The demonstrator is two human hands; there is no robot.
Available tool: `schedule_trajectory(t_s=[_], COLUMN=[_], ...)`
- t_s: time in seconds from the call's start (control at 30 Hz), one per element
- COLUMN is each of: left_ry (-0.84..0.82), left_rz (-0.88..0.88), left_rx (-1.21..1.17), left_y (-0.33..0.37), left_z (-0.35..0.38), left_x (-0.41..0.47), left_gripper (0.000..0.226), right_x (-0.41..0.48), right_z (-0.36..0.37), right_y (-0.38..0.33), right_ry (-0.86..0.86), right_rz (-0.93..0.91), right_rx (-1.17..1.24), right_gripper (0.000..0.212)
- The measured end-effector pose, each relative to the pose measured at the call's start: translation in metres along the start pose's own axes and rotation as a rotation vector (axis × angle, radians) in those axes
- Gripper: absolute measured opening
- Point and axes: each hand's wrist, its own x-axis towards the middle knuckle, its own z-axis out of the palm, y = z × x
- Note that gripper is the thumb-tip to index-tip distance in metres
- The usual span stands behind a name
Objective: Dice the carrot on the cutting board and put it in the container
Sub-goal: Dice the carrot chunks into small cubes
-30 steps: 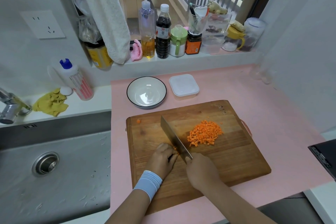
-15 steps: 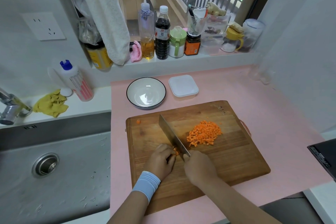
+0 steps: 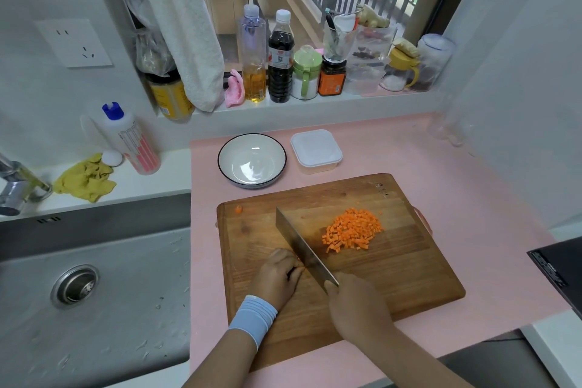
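The diced carrot (image 3: 352,230) lies in a loose heap on the far right part of the cutting board (image 3: 409,277), just right of the cleaver (image 3: 300,244). A carrot stub (image 3: 298,259) shows only as a sliver of orange against the blade's left face, under your left hand (image 3: 277,274), whose fingers curl down over it and hold it to the wood. Your right hand (image 3: 359,305) is wrapped round the cleaver's handle, which it hides, and the blade runs diagonally away from you with its edge on the board. One stray carrot bit (image 3: 239,209) sits near the board's far left corner. A small stamped mark (image 3: 382,190) at the far right corner is too faint to read. Beyond the board, on the pink mat (image 3: 472,198), the white container (image 3: 316,151) stands with its lid on, just right of a black-rimmed bowl (image 3: 219,161). On the sill, the dark sauce bottle (image 3: 279,72) carries a label with a code square, but its print is illegible.
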Motion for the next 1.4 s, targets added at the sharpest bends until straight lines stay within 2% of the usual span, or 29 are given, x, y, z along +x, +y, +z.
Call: schedule_trajectory(t_s=[0.2, 0.73, 0.87, 0.97, 1.1, 1.2, 1.27, 1.4], left_ry=[-0.008, -0.022, -0.044, -0.03, -0.01, -0.014, 0.011, 0.31], left_rz=[-0.003, -0.004, -0.02, -0.05, -0.131, -0.197, -0.288, -0.543], left_rx=[-0.024, -0.025, 0.023, 0.031, -0.002, -0.06, -0.135, -0.206], left_y=[-0.002, -0.001, -0.001, 0.003, 0.014, 0.032, 0.039, 0.049], left_z=[0.0, -0.004, -0.004, -0.001, 0.013, 0.021, 0.02, -0.008], left_x=[0.0, 0.0, -0.001, 0.005, 0.022, 0.038, 0.046, 0.06], left_gripper=[0.012, 0.007, 0.016, 0.007, 0.01, 0.005, 0.005, 0.019], right_x=[0.001, 0.039, 0.045, 0.044, 0.051, 0.061, 0.065, 0.072], right_z=[0.002, 0.002, -0.006, -0.01, -0.021, -0.036, -0.047, -0.064], right_y=[0.003, 0.0, 0.008, 0.009, 0.021, 0.034, 0.041, 0.056], right_ry=[-0.032, -0.121, -0.161, -0.171, -0.129, -0.091, -0.058, 0.013], right_rz=[0.035, 0.086, 0.065, 0.02, 0.007, -0.013, -0.044, -0.176], right_rx=[0.01, 0.092, 0.175, 0.154, 0.102, 0.123, 0.114, -0.017], right_gripper=[0.027, 0.027, 0.031, 0.032, 0.033, 0.034, 0.034, 0.031])
